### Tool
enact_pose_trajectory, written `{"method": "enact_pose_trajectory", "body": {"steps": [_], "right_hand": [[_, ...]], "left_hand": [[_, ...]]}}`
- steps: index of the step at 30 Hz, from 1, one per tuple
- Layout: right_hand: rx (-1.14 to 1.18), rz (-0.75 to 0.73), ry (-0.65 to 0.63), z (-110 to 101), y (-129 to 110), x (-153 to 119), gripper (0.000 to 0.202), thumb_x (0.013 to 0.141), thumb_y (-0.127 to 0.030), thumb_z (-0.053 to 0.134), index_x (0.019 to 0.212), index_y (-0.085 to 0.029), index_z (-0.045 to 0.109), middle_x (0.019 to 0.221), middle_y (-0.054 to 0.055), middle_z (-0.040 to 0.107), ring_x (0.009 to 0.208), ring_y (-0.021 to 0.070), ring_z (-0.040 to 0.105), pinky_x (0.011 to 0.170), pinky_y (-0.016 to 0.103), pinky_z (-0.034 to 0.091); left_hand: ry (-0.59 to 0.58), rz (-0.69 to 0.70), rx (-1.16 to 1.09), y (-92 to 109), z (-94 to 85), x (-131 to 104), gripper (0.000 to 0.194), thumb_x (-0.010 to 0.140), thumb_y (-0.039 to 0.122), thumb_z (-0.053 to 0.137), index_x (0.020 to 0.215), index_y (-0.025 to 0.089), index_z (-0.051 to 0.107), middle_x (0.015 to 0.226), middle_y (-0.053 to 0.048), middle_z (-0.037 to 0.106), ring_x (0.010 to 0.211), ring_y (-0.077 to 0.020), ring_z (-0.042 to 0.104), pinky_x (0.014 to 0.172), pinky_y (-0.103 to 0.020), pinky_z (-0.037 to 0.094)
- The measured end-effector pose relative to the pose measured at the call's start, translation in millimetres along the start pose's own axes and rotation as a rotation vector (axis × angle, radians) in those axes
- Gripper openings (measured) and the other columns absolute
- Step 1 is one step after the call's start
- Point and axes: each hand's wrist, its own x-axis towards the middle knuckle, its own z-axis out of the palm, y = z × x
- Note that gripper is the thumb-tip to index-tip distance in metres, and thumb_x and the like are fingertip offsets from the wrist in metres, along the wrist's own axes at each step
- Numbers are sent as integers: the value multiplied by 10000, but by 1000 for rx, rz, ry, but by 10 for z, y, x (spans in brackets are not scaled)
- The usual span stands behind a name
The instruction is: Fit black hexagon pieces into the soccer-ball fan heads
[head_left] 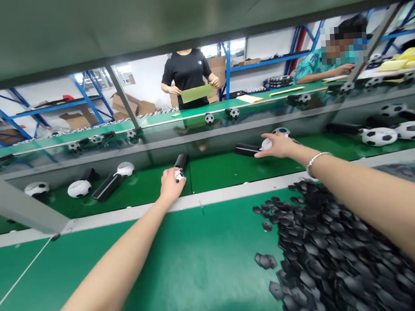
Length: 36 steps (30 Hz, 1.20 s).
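My left hand [171, 185] is closed around the white-and-black head of a soccer-ball-shaped piece [179, 175] at the near edge of the green channel. Its black handle [181, 160] points away from me. Farther right, my right hand [280, 146] reaches over the channel with thumb and fingers spread about the white head of a second soccer-ball piece [266, 144]. That one's black handle [246, 149] sticks out to the left. Another ball head [281, 131] shows partly behind my right hand.
Several more soccer-ball pieces [379, 136] lie along the channel [222, 173]. A large heap of black pentagon-like pieces [326, 251] covers the bench's right side. A metal post [24, 204] stands at left; a panel [185, 16] hangs overhead. Across the line, one person [188, 74] holds a yellowish sheet; another sits right.
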Motion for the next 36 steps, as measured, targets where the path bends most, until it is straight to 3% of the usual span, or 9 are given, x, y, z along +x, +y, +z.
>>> {"method": "enact_pose_trajectory", "body": {"steps": [4,8,13,17,20,23,27,31,36], "right_hand": [[-11,44,30,131,88,3,671,594,-432,709,1153,-110,526,1139,209,513,1004,349,511,809,449,414],[5,-48,68,-102,17,-248,490,687,-359,636,1097,-103,559,1102,210,493,1014,315,481,818,401,388],[83,-314,38,-485,-499,-1019,471,643,-336,677,1074,-186,556,1012,96,522,1023,271,486,860,341,387],[341,-490,-45,-585,-971,-1787,436,617,-280,689,1022,-218,541,1012,45,536,985,237,520,848,319,423],[529,-413,-129,-585,-1143,-2148,435,635,-227,673,1040,-239,514,1039,32,539,975,224,530,820,319,443],[692,-260,-262,-556,-1145,-2291,451,656,-284,679,1066,-254,495,1032,26,567,883,220,577,729,325,483],[846,-253,-464,-455,-977,-2351,601,692,-409,653,1226,-253,426,1174,74,536,911,238,593,702,341,511],[468,-342,-471,-311,-787,-2427,371,737,-354,616,1088,-243,568,1103,78,571,945,264,572,748,383,495],[213,-472,-438,-213,-743,-2478,146,795,-172,507,837,-237,631,860,48,599,785,228,585,654,339,475]], "left_hand": [[24,39,64,-18,68,-173,535,690,246,640,1184,163,453,1244,-135,406,1204,-318,342,997,-481,308],[63,192,104,372,-75,-449,622,717,323,633,1256,154,372,1348,-152,305,1263,-309,248,1033,-476,261],[0,580,148,1121,-382,-814,640,746,332,606,1292,162,320,1378,-149,305,1307,-290,221,1060,-464,229],[-210,596,299,1436,-526,-1056,699,762,266,570,1353,136,219,1307,-159,438,1197,-308,411,1015,-507,278],[-385,476,323,1433,-624,-1168,719,751,253,563,1361,129,203,1095,-126,592,966,-284,562,833,-450,443],[-432,349,220,1346,-743,-1264,670,735,314,583,1324,188,291,1074,-87,579,972,-266,546,769,-388,475],[-532,192,126,1184,-842,-1385,615,746,356,581,1304,274,336,1072,-53,549,971,-249,541,770,-363,479],[-628,62,153,1017,-844,-1453,591,775,385,537,1320,315,318,1048,-54,543,908,-252,567,726,-355,483],[-685,110,208,1002,-792,-1442,776,697,399,622,1367,292,246,1126,-85,508,1043,-308,506,812,-412,460]]}}
